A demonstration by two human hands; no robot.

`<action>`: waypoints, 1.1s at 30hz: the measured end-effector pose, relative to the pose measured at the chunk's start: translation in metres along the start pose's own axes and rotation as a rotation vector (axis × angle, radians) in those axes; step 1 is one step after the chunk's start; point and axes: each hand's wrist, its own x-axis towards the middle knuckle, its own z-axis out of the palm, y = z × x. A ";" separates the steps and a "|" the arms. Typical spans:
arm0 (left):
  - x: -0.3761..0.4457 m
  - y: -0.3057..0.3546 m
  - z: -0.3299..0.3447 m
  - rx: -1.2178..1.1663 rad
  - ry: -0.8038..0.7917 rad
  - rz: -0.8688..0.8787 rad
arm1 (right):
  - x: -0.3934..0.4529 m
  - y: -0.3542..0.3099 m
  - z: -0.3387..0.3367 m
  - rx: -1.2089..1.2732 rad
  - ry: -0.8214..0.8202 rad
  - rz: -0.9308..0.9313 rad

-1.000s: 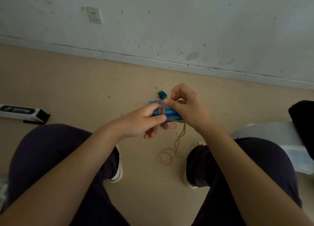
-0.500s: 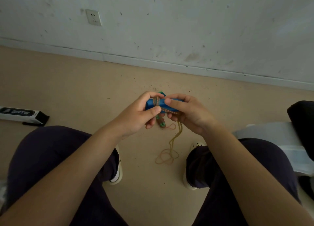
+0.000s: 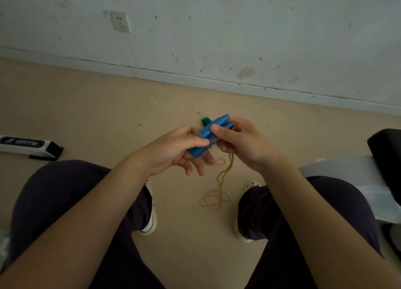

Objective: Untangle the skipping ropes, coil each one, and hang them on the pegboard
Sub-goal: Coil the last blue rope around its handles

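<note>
Two blue skipping-rope handles (image 3: 213, 130) lie side by side, tilted up to the right, between my hands above the floor. My left hand (image 3: 180, 149) grips their lower end, thumb on top and fingers underneath. My right hand (image 3: 240, 141) holds the upper end, its thumb pressed on the handles. A few turns of tan rope are wound round the handles' middle. The rest of the tan rope (image 3: 219, 191) hangs down and ends in loose loops on the floor. A green tip (image 3: 205, 120) sticks out behind the handles. No pegboard is in view.
I sit with my knees apart, shoes (image 3: 149, 212) on the beige floor. A white and black box (image 3: 26, 145) lies on the floor at left. A black object (image 3: 386, 149) on a pale seat is at right. The white wall with a socket (image 3: 120, 21) runs ahead.
The handles have turned from roughly level to tilted up to the right. My left hand slid down to their lower end, and my right thumb now presses on top.
</note>
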 end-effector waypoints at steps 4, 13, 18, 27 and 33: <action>-0.003 -0.003 0.001 0.222 -0.135 -0.107 | -0.003 -0.003 -0.004 -0.094 -0.046 0.028; 0.000 -0.008 0.005 0.202 -0.061 0.029 | -0.002 -0.005 -0.005 0.053 -0.091 0.050; 0.006 -0.009 0.003 0.077 0.129 0.188 | 0.000 0.001 0.006 0.052 -0.090 -0.006; 0.006 -0.008 0.006 0.040 0.346 0.215 | 0.005 0.001 0.012 -0.309 0.057 -0.030; 0.007 -0.008 -0.011 0.196 0.326 0.034 | -0.003 0.001 0.004 -0.456 0.085 -0.031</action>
